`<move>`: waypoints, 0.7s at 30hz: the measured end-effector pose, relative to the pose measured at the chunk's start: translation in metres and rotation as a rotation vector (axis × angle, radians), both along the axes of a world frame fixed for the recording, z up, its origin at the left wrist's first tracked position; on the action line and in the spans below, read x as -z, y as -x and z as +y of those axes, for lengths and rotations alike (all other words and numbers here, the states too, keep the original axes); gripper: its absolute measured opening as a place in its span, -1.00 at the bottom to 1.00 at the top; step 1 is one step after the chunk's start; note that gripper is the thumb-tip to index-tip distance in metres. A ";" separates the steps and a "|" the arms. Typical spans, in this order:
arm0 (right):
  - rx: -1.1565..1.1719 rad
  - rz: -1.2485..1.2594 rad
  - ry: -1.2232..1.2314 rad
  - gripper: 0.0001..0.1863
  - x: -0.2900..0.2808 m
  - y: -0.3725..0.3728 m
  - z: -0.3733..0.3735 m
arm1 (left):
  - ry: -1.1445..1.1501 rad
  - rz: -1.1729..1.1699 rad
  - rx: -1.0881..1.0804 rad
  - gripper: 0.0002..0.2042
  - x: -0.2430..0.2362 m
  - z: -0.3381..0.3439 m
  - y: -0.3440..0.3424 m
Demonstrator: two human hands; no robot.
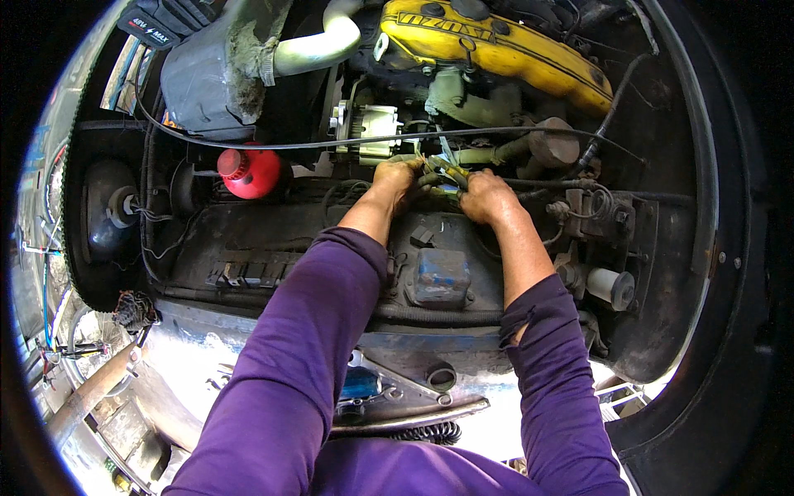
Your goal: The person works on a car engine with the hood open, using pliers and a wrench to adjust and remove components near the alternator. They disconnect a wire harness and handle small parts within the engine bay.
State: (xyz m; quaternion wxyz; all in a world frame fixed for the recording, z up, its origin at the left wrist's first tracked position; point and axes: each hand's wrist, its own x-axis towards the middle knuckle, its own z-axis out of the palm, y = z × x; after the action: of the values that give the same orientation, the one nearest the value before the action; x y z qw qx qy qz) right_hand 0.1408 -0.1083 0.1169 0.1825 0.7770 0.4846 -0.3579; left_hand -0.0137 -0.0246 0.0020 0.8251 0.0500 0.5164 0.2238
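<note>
In the head view, both my hands are in an engine bay below a silver alternator [372, 128] and a grey cast fitting. My right hand [486, 197] is closed on a yellow-handled tool [451, 174], which looks like pliers. My left hand [395, 178] is closed just left of the tool, at dark hoses or wires; what exactly its fingers hold is unclear. A thin black cable [314, 142] runs across above both hands.
A red bottle [256, 178] is at left, below a grey housing [198, 91] with a silver pipe [314, 54]. The yellow engine cover [538, 62] is at top right. A blue-grey box [442, 281] lies below my hands. Wrenches [397, 380] rest near the front edge.
</note>
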 end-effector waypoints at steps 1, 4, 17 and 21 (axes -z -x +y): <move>-0.001 0.003 0.005 -0.43 -0.001 -0.001 0.001 | -0.048 -0.003 0.045 -0.85 0.002 -0.001 -0.001; -0.010 0.021 -0.024 -0.45 -0.001 -0.003 0.001 | -0.106 0.011 0.150 -0.81 0.006 -0.002 -0.001; -0.115 0.092 -0.135 -0.46 0.009 -0.019 -0.010 | -0.402 0.238 0.391 -0.87 -0.026 -0.004 0.003; -0.108 0.084 -0.133 -0.46 0.008 -0.016 -0.008 | -0.414 0.270 0.378 -0.88 -0.034 -0.003 0.002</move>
State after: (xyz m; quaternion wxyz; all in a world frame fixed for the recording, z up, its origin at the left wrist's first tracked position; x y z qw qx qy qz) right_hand 0.1570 -0.1168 0.1089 0.1289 0.7443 0.5560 -0.3469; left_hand -0.0159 -0.0275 0.0364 0.7485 0.3413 0.5462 0.1580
